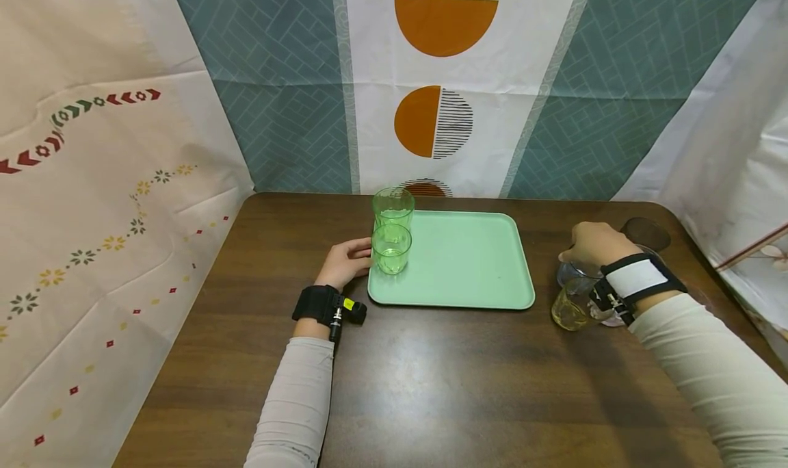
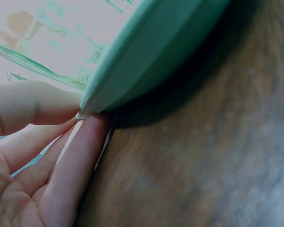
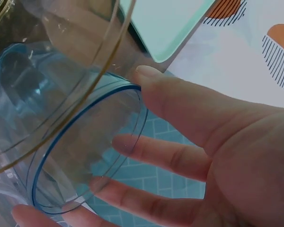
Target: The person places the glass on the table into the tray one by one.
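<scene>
Pale sleeves (image 1: pixel 708 372) reach in from the near edge across a brown wooden table (image 1: pixel 431 386), a black band (image 1: pixel 315 304) strapped round the left wrist. At right, a yellow glass (image 1: pixel 569 310) stands nearest, just beside a blue glass (image 1: pixel 568 274) whose rim the right hand (image 1: pixel 597 243) grips, thumb on one side and fingers round the other. At centre, a mint-green tray (image 1: pixel 462 263) lies flat on the table, its left rim pinched between the thumb and fingers of the left hand (image 1: pixel 343 264). Two green glasses, a front one (image 1: pixel 392 250) and a rear one (image 1: pixel 394 206), line the tray's left end. Beyond the right hand sits a dark round item, partly hidden. Behind the table hangs a teal-and-white cloth (image 1: pixel 277 98) printed with orange half-circles.
</scene>
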Demonstrator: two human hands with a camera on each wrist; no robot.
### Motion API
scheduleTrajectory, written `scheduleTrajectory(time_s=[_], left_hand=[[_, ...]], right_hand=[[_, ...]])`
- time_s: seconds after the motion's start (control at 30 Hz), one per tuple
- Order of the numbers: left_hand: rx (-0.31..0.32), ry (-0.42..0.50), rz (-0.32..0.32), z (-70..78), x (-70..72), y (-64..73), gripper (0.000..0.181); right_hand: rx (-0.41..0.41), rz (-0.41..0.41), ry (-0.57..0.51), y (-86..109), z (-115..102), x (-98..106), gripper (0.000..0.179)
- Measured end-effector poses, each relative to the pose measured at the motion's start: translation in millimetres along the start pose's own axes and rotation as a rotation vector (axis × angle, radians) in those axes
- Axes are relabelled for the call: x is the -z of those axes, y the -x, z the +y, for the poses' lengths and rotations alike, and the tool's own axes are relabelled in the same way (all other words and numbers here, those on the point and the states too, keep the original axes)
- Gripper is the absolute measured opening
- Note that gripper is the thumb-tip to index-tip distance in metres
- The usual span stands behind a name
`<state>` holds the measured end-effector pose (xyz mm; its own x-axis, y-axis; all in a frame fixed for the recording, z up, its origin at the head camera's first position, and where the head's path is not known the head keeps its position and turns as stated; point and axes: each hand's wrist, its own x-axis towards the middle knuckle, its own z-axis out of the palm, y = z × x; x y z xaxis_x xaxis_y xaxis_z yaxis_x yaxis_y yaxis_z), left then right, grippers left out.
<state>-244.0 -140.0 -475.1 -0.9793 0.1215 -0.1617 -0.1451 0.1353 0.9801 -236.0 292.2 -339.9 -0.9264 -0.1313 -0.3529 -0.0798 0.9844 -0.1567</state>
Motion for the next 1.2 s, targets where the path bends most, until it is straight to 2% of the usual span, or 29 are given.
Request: scheduleTrajectory(time_s=[0.27,0.4,0.67,0.83,1.2], left_hand=[[0.002,0.008,-0.009,-2.0,-0.2,0.1,0.049],[0.004,0.011,-0.009,-2.4,-0.1,-0.1,0.049],[-0.034,-0.003,-0.010,-1.4,0.5,2.0,0.049],[-0.014,0.004,-0.015,-0.4,0.2,0.7,0.049],[0.001,-0.005,-0.003,-1.2,0.9,-1.7,0.049]], right_hand=[[-0.013,-0.014,0.031,0.3,-5.6,-0.9,0.035],[-0.019,0.007,0.056,0.5,-8.4,-2.3,0.038],[-0.010,0.056,0.085,-3.8,-11.7,-6.1,0.039],[-0.006,0.058,0.078,-6.4,-12.0,-7.1,0.037],[0.049,0.119,0.059,-6.9,-11.8,-7.2,0.035]])
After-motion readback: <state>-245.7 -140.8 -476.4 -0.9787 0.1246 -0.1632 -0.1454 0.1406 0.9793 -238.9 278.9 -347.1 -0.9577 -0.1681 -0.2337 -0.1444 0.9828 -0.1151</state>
